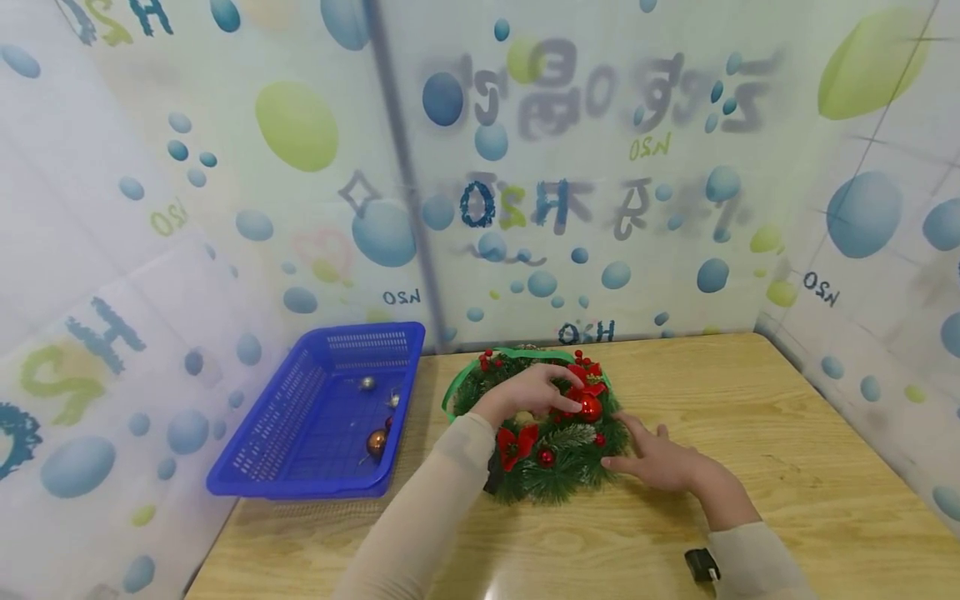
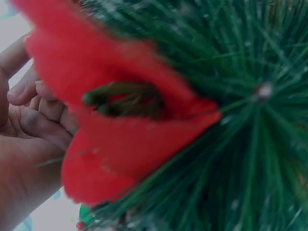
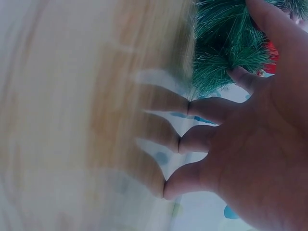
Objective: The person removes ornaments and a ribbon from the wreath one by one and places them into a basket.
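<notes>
A green Christmas wreath (image 1: 555, 479) with red flowers and berries lies on the wooden table. My left hand (image 1: 528, 390) reaches over it, thumb and index finger pinching a shiny red bauble (image 1: 591, 407) at its right side. In the left wrist view a red fabric flower (image 2: 110, 154) hides part of that hand, and the bauble is out of sight. Beside the wreath's right edge is my right hand (image 1: 663, 463), its fingers spread. In the right wrist view its fingertips rest on the tabletop, while the thumb and index finger lie against the green needles (image 3: 226, 53).
At the left stands a blue plastic basket (image 1: 300, 479) holding several small baubles, among them a copper one (image 1: 377, 442). A green ribbon (image 1: 454, 387) runs round the wreath's back. A small black object (image 1: 702, 565) lies by the right sleeve. Patterned curtains (image 1: 525, 250) enclose the table.
</notes>
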Available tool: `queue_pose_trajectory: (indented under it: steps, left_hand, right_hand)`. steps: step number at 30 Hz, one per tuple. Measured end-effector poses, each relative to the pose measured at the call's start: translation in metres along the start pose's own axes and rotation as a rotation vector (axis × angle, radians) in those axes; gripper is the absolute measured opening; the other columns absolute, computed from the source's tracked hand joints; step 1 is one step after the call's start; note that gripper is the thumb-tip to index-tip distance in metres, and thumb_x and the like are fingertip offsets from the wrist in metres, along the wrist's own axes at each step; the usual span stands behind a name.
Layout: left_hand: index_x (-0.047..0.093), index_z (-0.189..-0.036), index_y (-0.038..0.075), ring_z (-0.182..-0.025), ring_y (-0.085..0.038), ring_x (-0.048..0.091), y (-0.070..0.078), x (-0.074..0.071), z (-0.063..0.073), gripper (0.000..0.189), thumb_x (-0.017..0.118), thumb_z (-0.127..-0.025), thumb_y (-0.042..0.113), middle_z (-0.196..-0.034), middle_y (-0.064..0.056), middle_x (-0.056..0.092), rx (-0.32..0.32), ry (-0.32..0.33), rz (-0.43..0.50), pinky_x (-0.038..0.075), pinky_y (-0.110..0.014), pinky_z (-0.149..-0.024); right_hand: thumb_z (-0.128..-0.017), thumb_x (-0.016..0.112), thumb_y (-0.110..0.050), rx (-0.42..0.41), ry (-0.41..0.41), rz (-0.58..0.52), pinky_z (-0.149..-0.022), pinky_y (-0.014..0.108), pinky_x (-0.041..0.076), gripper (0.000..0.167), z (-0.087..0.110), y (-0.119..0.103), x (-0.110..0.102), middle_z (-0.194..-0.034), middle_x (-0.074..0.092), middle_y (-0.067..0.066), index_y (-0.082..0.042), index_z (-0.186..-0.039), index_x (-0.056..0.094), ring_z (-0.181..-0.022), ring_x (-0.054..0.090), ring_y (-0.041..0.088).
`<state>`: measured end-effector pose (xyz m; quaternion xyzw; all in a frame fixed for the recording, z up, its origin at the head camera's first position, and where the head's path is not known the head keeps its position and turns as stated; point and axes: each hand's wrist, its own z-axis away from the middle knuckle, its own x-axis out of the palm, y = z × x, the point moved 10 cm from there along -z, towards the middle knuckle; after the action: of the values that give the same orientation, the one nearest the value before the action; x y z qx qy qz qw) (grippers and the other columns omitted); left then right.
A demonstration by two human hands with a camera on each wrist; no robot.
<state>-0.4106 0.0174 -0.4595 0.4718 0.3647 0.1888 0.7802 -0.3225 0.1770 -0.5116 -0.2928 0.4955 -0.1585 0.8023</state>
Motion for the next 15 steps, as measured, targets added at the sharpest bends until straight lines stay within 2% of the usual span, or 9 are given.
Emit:
queue_pose_trajectory:
  steps: [5, 11, 15]
  left_hand:
    - [0.072, -0.124, 0.024, -0.047, -0.015, 0.024, -0.0025, 0.0003, -0.0009, 0.027, 0.079, -0.098, 0.022, -0.055, 0.005, 0.038, -0.010, 0.033, 0.005, 0.033, -0.038, -0.055]
    - [0.074, -0.122, 0.023, -0.047, -0.015, 0.021, 0.0003, 0.0026, 0.0000, 0.027, 0.082, -0.096, 0.021, -0.054, 0.005, 0.032, -0.014, 0.039, -0.016, 0.033, -0.037, -0.054]
    - [0.075, -0.124, 0.024, -0.047, -0.015, 0.021, -0.0001, 0.0038, -0.0016, 0.032, 0.084, -0.094, 0.020, -0.054, 0.004, 0.039, -0.022, 0.042, -0.029, 0.033, -0.034, -0.052]
  right_hand:
    - [-0.098, 0.062, -0.068, -0.001, 0.001, 0.008, -0.100, 0.098, -0.003, 0.105, -0.0005, -0.0001, -0.0003, -0.170, 0.024, 0.035, -0.015, -0.171, 0.010, -0.153, -0.015, 0.070]
    - [-0.098, 0.062, -0.069, 0.000, 0.005, 0.025, -0.100, 0.098, -0.001, 0.104, -0.0017, 0.0010, -0.0005, -0.171, 0.022, 0.034, -0.015, -0.171, 0.010, -0.153, -0.013, 0.071]
    - [-0.099, 0.061, -0.069, -0.001, 0.008, 0.030, -0.100, 0.098, 0.001, 0.104, -0.0018, 0.0006, -0.0003, -0.171, 0.023, 0.034, -0.015, -0.171, 0.010, -0.152, -0.012, 0.071]
